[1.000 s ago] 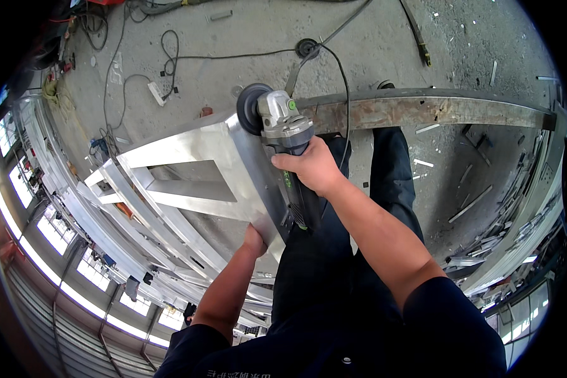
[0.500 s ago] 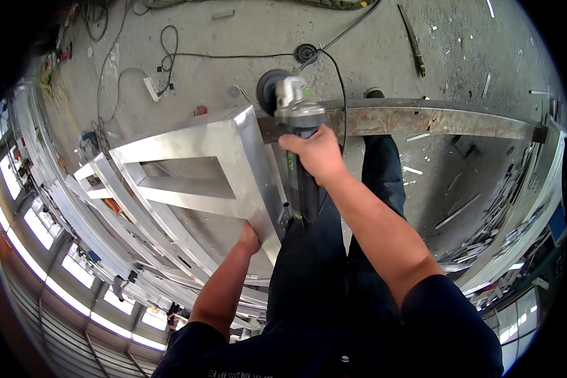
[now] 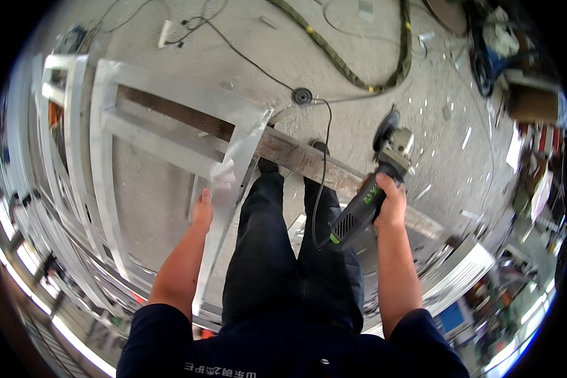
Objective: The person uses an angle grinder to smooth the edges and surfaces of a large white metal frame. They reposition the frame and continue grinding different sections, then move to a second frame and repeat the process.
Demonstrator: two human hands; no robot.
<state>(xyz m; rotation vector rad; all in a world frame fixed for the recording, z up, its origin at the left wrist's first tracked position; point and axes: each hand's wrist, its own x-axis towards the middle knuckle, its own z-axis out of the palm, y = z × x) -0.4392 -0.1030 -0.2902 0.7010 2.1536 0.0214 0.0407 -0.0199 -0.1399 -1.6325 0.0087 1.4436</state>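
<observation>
My right hand [image 3: 389, 200] grips an angle grinder [image 3: 365, 205] by its dark body. The grinder is held off to the right, apart from the metalwork. Its metal head [image 3: 398, 146] points away from me, with a dark disc [image 3: 386, 130] at the far end. A black cord trails from the rear of the tool. My left hand [image 3: 203, 211] is closed on the near bar of a silver metal frame [image 3: 160, 160], its fingers partly hidden by that bar. The frame's corner rests by a rusty steel beam [image 3: 302, 153].
More silver frames [image 3: 75, 157] stand along the left. Across the floor run the cord with a round black piece [image 3: 302, 96] and a thick green hose [image 3: 334, 60]. Metal scraps lie at the right, near a stack of pale profiles [image 3: 463, 271]. My legs stand by the beam.
The grinder has moved from beside the frame's corner out to the right, in my right hand. My left hand stays on the frame. The view has turned, bringing the green hose further in.
</observation>
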